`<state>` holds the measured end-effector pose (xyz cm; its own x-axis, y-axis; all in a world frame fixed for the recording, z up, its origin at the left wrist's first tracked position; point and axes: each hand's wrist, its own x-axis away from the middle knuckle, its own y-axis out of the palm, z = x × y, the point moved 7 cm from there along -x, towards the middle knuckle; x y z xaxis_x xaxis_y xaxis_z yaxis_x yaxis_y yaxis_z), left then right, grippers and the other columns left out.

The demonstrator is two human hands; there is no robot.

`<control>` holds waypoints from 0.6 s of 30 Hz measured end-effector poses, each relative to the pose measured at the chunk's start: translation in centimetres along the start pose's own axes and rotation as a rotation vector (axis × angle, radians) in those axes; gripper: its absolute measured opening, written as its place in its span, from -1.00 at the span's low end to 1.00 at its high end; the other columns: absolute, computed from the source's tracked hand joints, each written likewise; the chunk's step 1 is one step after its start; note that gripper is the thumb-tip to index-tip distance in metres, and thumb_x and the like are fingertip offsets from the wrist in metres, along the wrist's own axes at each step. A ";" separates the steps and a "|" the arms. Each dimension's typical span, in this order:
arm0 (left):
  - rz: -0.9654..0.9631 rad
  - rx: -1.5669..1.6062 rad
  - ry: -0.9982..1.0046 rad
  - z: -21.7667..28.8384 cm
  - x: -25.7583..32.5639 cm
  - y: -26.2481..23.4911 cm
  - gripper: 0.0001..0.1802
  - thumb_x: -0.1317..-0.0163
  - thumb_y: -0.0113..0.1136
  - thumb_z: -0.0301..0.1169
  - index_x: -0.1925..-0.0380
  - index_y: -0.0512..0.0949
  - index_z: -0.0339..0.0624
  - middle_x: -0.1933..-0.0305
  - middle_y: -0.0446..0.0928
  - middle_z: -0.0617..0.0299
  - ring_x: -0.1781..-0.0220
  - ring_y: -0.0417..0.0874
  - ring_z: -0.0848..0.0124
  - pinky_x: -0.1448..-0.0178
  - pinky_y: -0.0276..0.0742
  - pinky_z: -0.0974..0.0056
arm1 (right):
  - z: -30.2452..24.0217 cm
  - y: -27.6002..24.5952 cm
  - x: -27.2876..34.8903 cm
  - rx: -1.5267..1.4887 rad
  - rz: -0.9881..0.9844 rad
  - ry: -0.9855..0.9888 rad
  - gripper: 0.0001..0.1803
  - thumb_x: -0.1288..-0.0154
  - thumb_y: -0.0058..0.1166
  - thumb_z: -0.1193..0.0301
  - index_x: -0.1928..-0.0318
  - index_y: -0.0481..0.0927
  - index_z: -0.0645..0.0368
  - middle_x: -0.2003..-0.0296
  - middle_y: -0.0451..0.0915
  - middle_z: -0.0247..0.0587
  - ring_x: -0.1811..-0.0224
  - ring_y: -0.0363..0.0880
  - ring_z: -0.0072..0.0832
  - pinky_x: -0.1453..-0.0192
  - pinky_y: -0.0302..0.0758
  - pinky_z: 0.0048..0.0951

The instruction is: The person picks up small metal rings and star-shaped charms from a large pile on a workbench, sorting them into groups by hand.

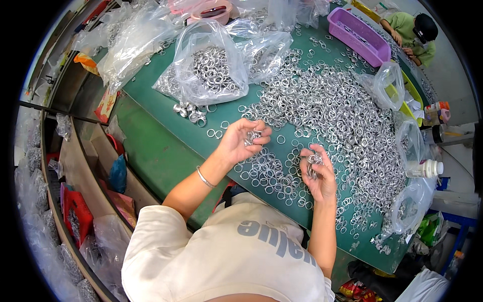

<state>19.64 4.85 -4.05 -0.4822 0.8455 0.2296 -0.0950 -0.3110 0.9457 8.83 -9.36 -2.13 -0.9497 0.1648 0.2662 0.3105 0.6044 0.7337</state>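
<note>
A large spread of small silver metal rings (332,108) covers the green table (166,136). My left hand (244,140) is raised over the table's near side, fingers curled around a small bunch of rings (253,136). My right hand (317,173) hovers just right of it, palm up, pinching several rings (313,161) between thumb and fingers. Loose rings (269,173) lie flat on the table directly under and between both hands. A thin bracelet (205,177) sits on my left wrist.
Clear plastic bags full of rings (211,70) lie at the back left. A purple tray (358,36) stands at the back right, where another person (412,32) works. A white bottle (427,168) and more bags (410,143) sit on the right edge. Shelves with bags run along the left.
</note>
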 end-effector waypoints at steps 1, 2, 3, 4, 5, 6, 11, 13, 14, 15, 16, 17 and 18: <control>-0.047 0.070 0.002 -0.1 0.0 0.0 -0.82 -0.22 -0.06 -0.35 0.44 0.38 -0.25 0.40 0.26 0.19 0.55 0.19 0.59 0.72 0.10 0.58 | 0.0 0.2 0.1 -0.048 0.064 -0.006 -0.73 -0.12 -0.07 0.57 0.12 0.44 0.31 0.14 0.45 0.00 0.51 0.41 -0.52 0.70 0.25 -0.67; 0.021 0.037 -0.007 -0.2 0.0 -0.7 -0.80 -0.23 -0.03 -0.33 0.44 0.40 -0.25 0.41 0.29 0.20 0.54 0.21 0.59 0.71 0.10 0.57 | 0.3 0.2 -0.1 -0.048 0.081 -0.012 -0.76 -0.15 -0.03 0.52 0.14 0.47 0.30 0.29 0.49 -0.09 0.54 0.41 -0.54 0.70 0.25 -0.64; 0.089 0.005 -0.016 -0.2 0.1 -1.3 -0.78 -0.24 0.00 -0.31 0.43 0.42 -0.25 0.42 0.32 0.22 0.54 0.24 0.58 0.70 0.10 0.57 | 1.0 -0.5 -0.4 0.083 0.068 0.034 -0.77 -0.15 0.00 0.50 0.16 0.49 0.30 0.35 0.49 -0.15 0.54 0.41 -0.54 0.70 0.26 -0.63; 0.158 -0.027 -0.024 -0.2 0.3 -1.8 -0.77 -0.24 0.03 -0.28 0.43 0.44 -0.24 0.43 0.35 0.23 0.53 0.26 0.58 0.69 0.09 0.56 | 1.6 -0.4 -0.9 0.214 0.055 0.081 -0.78 -0.15 0.03 0.49 0.18 0.51 0.30 0.41 0.48 -0.21 0.55 0.42 -0.54 0.69 0.26 -0.62; 0.198 -0.204 -0.023 -0.3 0.5 -1.8 -0.75 -0.25 0.04 -0.26 0.43 0.45 -0.24 0.46 0.35 0.25 0.55 0.27 0.58 0.68 0.10 0.56 | 2.0 -0.2 -1.2 0.345 0.041 0.129 -0.79 -0.15 0.06 0.47 0.20 0.53 0.30 0.47 0.48 -0.27 0.55 0.42 -0.54 0.68 0.27 -0.60; 0.237 -0.381 -0.022 -0.4 0.7 -1.6 -0.74 -0.26 0.06 -0.25 0.43 0.46 -0.23 0.50 0.34 0.28 0.56 0.27 0.58 0.68 0.10 0.56 | 2.7 -1.0 -0.9 0.698 0.203 0.195 -0.86 -0.10 0.16 0.42 0.34 0.60 0.22 0.63 0.44 -0.38 0.60 0.44 -0.45 0.63 0.34 -0.48; 0.208 -0.465 -0.083 -0.7 0.7 -1.6 -0.76 -0.28 0.08 -0.27 0.43 0.51 -0.21 0.61 0.32 0.37 0.59 0.27 0.62 0.61 0.15 0.57 | 3.4 4.2 -1.6 1.656 0.010 -0.417 -0.88 -0.02 0.20 0.42 0.38 0.63 0.12 0.56 0.51 -0.23 0.55 0.50 -0.29 0.43 0.42 -0.33; 0.218 -0.483 -0.059 -0.4 0.7 -1.9 -0.78 -0.24 0.13 -0.29 0.42 0.53 -0.24 0.60 0.36 0.37 0.57 0.32 0.59 0.56 0.23 0.52 | 3.4 3.5 -2.1 1.570 0.046 -0.391 -0.90 -0.03 0.20 0.43 0.39 0.62 0.14 0.56 0.51 -0.22 0.54 0.51 -0.31 0.42 0.42 -0.34; 0.225 -0.490 -0.044 -0.2 0.8 -2.1 -0.78 -0.22 0.16 -0.30 0.41 0.54 -0.26 0.60 0.38 0.38 0.56 0.34 0.58 0.54 0.28 0.49 | 2.6 3.3 -2.1 1.397 0.015 -0.449 -0.92 -0.08 0.16 0.46 0.39 0.59 0.17 0.60 0.50 -0.25 0.62 0.46 -0.41 0.56 0.35 -0.41; 0.202 -0.817 0.116 0.8 0.7 -1.7 -0.80 -0.18 0.19 -0.32 0.41 0.55 -0.25 0.59 0.41 0.36 0.54 0.36 0.57 0.50 0.32 0.46 | 2.3 1.7 -2.4 1.121 0.051 -0.245 -0.93 -0.09 0.14 0.47 0.38 0.57 0.18 0.59 0.50 -0.26 0.63 0.43 -0.45 0.61 0.30 -0.45; 0.174 -1.138 0.280 1.1 0.9 -1.0 -0.81 -0.15 0.23 -0.33 0.40 0.56 -0.25 0.57 0.43 0.34 0.53 0.39 0.56 0.47 0.35 0.43 | 2.3 0.3 -2.2 0.845 0.086 -0.044 -0.93 -0.11 0.12 0.48 0.37 0.55 0.20 0.57 0.51 -0.27 0.64 0.40 -0.49 0.65 0.25 -0.49; 0.131 -1.458 0.444 1.2 1.2 0.7 -0.82 -0.11 0.26 -0.35 0.40 0.58 -0.24 0.56 0.46 0.33 0.51 0.41 0.55 0.44 0.39 0.39 | 2.7 -0.8 -1.8 0.562 0.128 0.143 -0.93 -0.12 0.10 0.50 0.36 0.53 0.21 0.56 0.51 -0.27 0.66 0.37 -0.53 0.70 0.20 -0.54; 0.245 -1.722 0.226 0.8 1.4 0.5 -0.82 0.02 0.33 -0.38 0.38 0.61 -0.16 0.50 0.55 0.25 0.48 0.52 0.44 0.34 0.47 0.31 | 2.4 -1.0 -1.8 0.295 0.095 0.096 -0.90 -0.21 0.01 0.43 0.33 0.47 0.21 0.47 0.51 -0.25 0.65 0.32 -0.59 0.74 0.10 -0.64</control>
<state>19.58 6.25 -3.11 -0.7120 0.6877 0.1416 -0.6684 -0.6022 -0.4365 10.13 -8.40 -4.89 -0.9048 0.1651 0.3926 0.3587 0.7924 0.4934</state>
